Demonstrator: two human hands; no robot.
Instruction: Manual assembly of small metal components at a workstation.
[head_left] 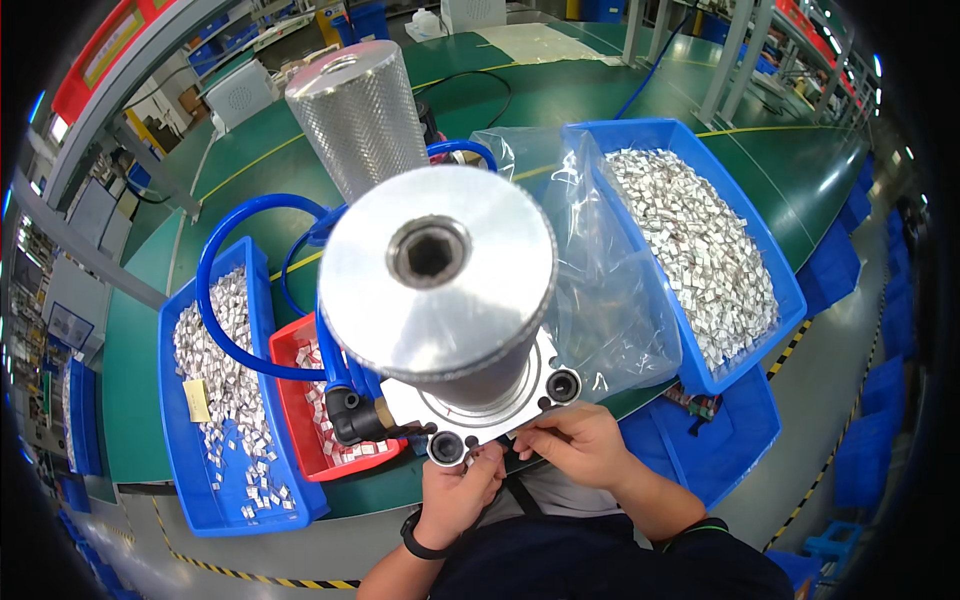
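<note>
A big metal cylinder (437,270) with a hexagonal hole in its top stands on a square metal base plate (480,412) right in front of me. My left hand (458,492) has its fingers pinched together at the near edge of the plate, next to a round black-rimmed socket (446,447). My right hand (577,443) is also pinched at that edge, close to the left one. What lies between the fingertips is too small to make out. A second, perforated metal cylinder (364,112) stands behind.
Blue bins of small silvery parts stand at the left (222,390) and right (700,250), with a red bin (300,400) beside the plate. Blue air hose (240,220) loops around the machine. A clear plastic bag (610,300) lies against the right bin. The green bench extends behind.
</note>
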